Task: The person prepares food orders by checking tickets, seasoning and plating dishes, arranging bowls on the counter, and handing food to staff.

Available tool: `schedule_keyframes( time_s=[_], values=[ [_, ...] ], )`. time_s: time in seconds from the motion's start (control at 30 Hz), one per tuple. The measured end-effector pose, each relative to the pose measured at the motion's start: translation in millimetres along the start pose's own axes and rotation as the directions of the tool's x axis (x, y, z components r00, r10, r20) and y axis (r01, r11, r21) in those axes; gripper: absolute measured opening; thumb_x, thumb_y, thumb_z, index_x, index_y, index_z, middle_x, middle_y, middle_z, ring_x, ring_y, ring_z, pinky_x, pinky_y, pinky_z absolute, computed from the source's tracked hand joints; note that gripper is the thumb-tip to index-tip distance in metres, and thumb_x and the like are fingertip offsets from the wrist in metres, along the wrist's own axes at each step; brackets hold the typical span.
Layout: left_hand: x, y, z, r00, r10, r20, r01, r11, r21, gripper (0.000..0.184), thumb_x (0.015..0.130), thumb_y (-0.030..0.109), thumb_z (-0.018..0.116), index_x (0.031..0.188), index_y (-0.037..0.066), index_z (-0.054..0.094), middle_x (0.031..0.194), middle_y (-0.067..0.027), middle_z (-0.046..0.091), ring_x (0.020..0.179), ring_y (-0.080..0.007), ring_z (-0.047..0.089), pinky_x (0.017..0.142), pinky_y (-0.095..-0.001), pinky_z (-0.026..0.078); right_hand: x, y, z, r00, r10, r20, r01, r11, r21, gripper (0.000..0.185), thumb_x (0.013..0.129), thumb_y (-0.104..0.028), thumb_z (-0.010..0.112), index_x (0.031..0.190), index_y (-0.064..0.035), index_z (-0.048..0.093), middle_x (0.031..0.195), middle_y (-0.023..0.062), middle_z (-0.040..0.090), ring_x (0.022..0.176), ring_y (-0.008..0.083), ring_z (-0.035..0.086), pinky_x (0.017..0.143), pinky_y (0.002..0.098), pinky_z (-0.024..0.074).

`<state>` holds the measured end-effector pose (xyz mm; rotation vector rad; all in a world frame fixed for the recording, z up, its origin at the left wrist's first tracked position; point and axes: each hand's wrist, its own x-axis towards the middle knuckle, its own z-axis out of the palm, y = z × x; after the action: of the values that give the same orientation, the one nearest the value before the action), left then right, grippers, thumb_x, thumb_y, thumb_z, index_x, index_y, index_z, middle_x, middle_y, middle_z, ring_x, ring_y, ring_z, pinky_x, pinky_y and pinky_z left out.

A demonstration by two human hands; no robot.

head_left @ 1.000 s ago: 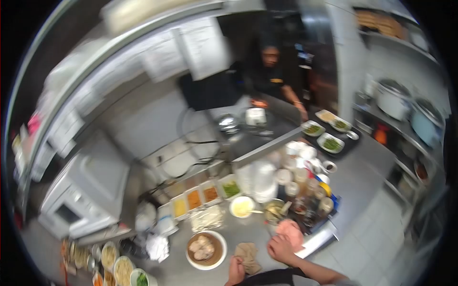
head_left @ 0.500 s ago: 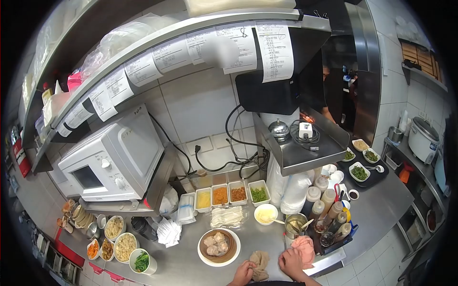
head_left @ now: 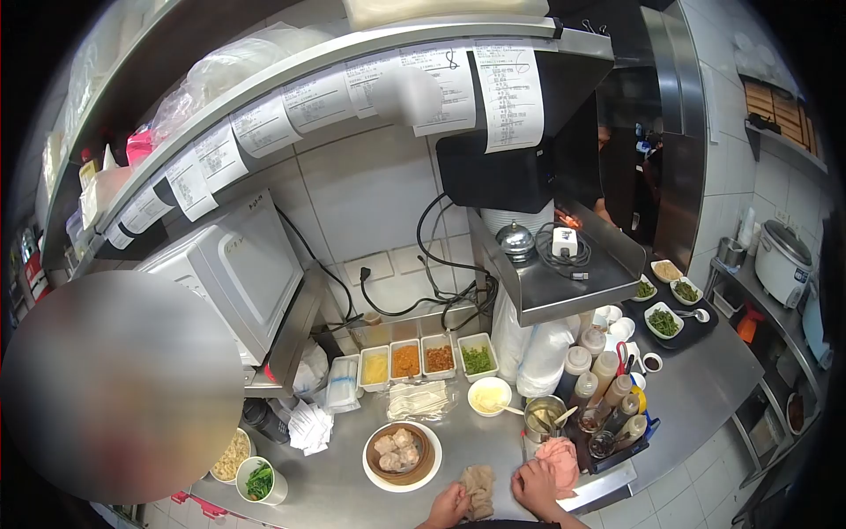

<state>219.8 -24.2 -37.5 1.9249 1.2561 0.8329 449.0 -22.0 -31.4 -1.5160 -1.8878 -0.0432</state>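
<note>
Near the front edge of the steel counter, my left hand is closed at the left side of a crumpled brown cloth; whether it grips the cloth is unclear. My right hand lies with curled fingers against the left side of a pink cloth, its fingertips partly hidden. Left of the brown cloth, a round steamer basket rests on a white plate and holds several dumplings. A metal pot with utensils stands just behind the pink cloth.
Sauce bottles crowd a dark tray at right. Behind the plate are wrapped wooden utensils and topping containers. A cup of greens stands left. A large blurred shape covers the left side. Part of another person shows behind the shelf.
The view has swung and steadied since the earliest frame. A large blurred shape has appeared at left, covering the microwave front and several bowls. My hands have barely moved beside the cloths.
</note>
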Motion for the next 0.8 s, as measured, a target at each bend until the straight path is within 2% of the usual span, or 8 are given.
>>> schedule_keyframes(
  time_s=[0.03, 0.13, 0.33, 0.43, 0.5, 0.63, 0.73, 0.8],
  values=[
    [0, -7, 4, 0.994, 0.096, -0.047, -0.096, 0.995, -0.002, 0.018, 0.08, 0.008, 0.058, 0.081, 0.004, 0.041, 0.088, -0.0177, 0.047, 0.072, -0.0306, 0.052, 0.062, -0.0362, 0.041, 2, 0, -1, 1.0, 0.003, 0.001, -0.003, 1.0, 0.002, 0.012, 0.066, -0.017, 0.064, 0.073, -0.0117, 0.056, 0.08, 0.0042, 0.052, 0.083, 0.0258, 0.048, 0.073, 0.0402, 0.0337],
    [-3, -16, 10, 0.993, 0.057, -0.104, -0.051, 0.997, 0.052, 0.02, 0.082, 0.006, 0.057, 0.098, 0.004, 0.045, 0.094, -0.016, 0.052, 0.072, -0.0273, 0.053, 0.063, -0.0358, 0.043, 2, -6, -6, 1.0, 0.02, 0.002, -0.02, 1.0, 0.023, 0.015, 0.066, -0.018, 0.064, 0.079, -0.0113, 0.058, 0.088, 0.0053, 0.053, 0.087, 0.0257, 0.049, 0.074, 0.0404, 0.0345],
    [-16, 69, -21, 0.954, -0.285, 0.096, 0.288, 0.77, -0.57, 0.027, 0.082, 0.0, 0.042, 0.109, 0.001, 0.042, 0.084, -0.0146, 0.054, 0.068, -0.0217, 0.057, 0.059, -0.0329, 0.047, 0, -14, -11, 0.997, 0.068, -0.044, -0.068, 0.998, -0.003, 0.028, 0.067, -0.018, 0.063, 0.094, -0.0114, 0.062, 0.107, 0.0102, 0.05, 0.1, 0.0289, 0.047, 0.083, 0.0414, 0.0357],
    [-22, 95, -24, 0.953, 0.171, -0.249, -0.246, 0.917, -0.314, 0.039, 0.079, -0.002, 0.035, 0.118, 0.0, 0.036, 0.09, -0.0173, 0.055, 0.068, -0.0214, 0.059, 0.058, -0.0324, 0.049, -9, -7, -3, 0.998, 0.049, -0.026, -0.05, 0.999, -0.019, 0.031, 0.067, -0.018, 0.062, 0.097, -0.0108, 0.062, 0.11, 0.0115, 0.049, 0.102, 0.0308, 0.046, 0.086, 0.0428, 0.0354],
    [-29, 63, -15, 0.966, 0.122, -0.226, -0.183, 0.944, -0.274, 0.04, 0.082, 0.002, 0.047, 0.121, 0.003, 0.037, 0.102, -0.0155, 0.053, 0.08, -0.0236, 0.058, 0.065, -0.0344, 0.048, -14, -5, -1, 1.0, 0.02, -0.008, -0.021, 0.999, -0.026, 0.03, 0.068, -0.017, 0.061, 0.098, -0.0103, 0.062, 0.109, 0.0118, 0.05, 0.103, 0.0315, 0.046, 0.087, 0.0438, 0.0351],
    [-51, 9, -9, 0.986, 0.134, -0.102, -0.152, 0.969, -0.195, 0.058, 0.086, 0.003, 0.05, 0.137, 0.005, 0.021, 0.122, -0.0146, 0.045, 0.102, -0.0221, 0.056, 0.076, -0.0353, 0.049, -13, -10, -6, 1.0, -0.015, -0.023, 0.014, 0.999, -0.051, 0.028, 0.069, -0.014, 0.059, 0.096, -0.0088, 0.061, 0.106, 0.0131, 0.052, 0.102, 0.0312, 0.047, 0.086, 0.0428, 0.0354],
    [-60, -3, 0, 0.865, 0.182, -0.467, -0.343, 0.894, -0.287, 0.032, 0.082, 0.011, 0.05, 0.113, 0.003, 0.047, 0.087, -0.0177, 0.06, 0.064, -0.0232, 0.061, 0.055, -0.0339, 0.05, -11, -10, -6, 1.0, 0.001, -0.027, -0.002, 0.999, -0.041, 0.027, 0.07, -0.014, 0.059, 0.096, -0.0085, 0.061, 0.105, 0.013, 0.052, 0.102, 0.0313, 0.047, 0.086, 0.0429, 0.0353],
    [-79, -17, -17, 0.961, -0.052, -0.271, -0.08, 0.888, -0.452, 0.032, 0.084, 0.002, 0.047, 0.116, 0.003, 0.043, 0.089, -0.0115, 0.058, 0.068, -0.0129, 0.054, 0.055, -0.0257, 0.044, -11, -12, -8, 1.0, 0.005, -0.009, -0.005, 0.999, -0.037, 0.026, 0.07, -0.013, 0.058, 0.095, -0.008, 0.061, 0.104, 0.0133, 0.053, 0.102, 0.0318, 0.047, 0.087, 0.0435, 0.035]
  ],
)
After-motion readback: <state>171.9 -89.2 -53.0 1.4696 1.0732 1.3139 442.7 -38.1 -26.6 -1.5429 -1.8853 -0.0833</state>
